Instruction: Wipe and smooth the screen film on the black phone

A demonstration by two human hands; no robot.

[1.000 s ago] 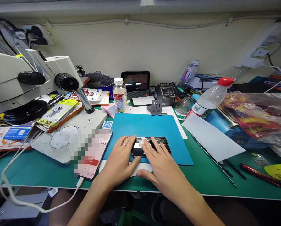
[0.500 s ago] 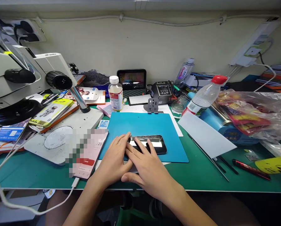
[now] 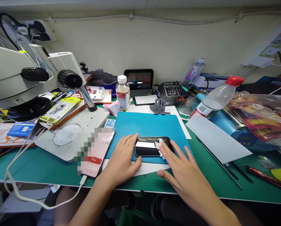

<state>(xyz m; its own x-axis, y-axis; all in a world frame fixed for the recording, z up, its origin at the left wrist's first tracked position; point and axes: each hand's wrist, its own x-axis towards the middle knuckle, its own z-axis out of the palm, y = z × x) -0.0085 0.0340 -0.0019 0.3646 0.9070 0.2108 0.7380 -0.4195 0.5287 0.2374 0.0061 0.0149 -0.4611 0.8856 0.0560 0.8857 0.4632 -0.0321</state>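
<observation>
A black smartphone [image 3: 152, 151] lies screen up on the blue mat [image 3: 152, 122], with a bright reflection across its glass. My left hand [image 3: 123, 155] spans the phone's left end, forefinger at the upper corner and thumb near the lower one. Under the stretched fingertips of my right hand [image 3: 181, 166], a small crumpled white wipe [image 3: 158, 144] is pressed against the right half of the screen. My right thumb stays apart, over the mat's front edge. A white sheet [image 3: 146, 169] sticks out from under the mat.
Left of the mat, a lit phone [image 3: 99, 153] is plugged into a white cable [image 3: 45, 205], beside a microscope [image 3: 20, 78]. Bottles [image 3: 123, 94] and a black soldering station [image 3: 168, 93] stand behind. Tweezers [image 3: 222, 166] and a white card [image 3: 218, 138] lie to the right.
My hands were together over the phone's left end. My right hand has slid right along the screen, and the white wipe now shows under its fingers. The view has shifted slightly left.
</observation>
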